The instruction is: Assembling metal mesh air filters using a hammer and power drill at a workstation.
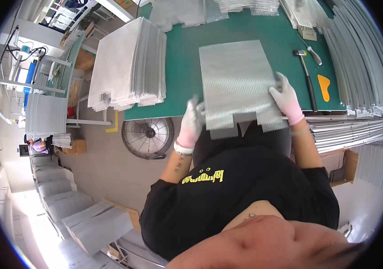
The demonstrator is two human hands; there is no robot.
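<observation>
A silvery, finely ribbed mesh-like sheet [238, 76] with a notched near edge lies in front of me, its near end reaching past the table's front edge. Another sheet's corner [223, 133] pokes out beneath it. My left hand [190, 123], in a white and pink glove, is at the sheet's near left edge with fingers apart and slightly blurred. At the right edge, my right hand [286, 99] is gloved the same way. Its thumb touches the sheet's side and its fingers are spread, not closed round it.
On the green table [182, 58], a tall stack of similar sheets [126, 67] stands left. Right lie a hammer [308, 78], a screwdriver [314, 56] and a yellow-orange scraper [323, 87]. Long grey strips [357, 54] line the far right. A round floor fan [149, 134] stands below the table.
</observation>
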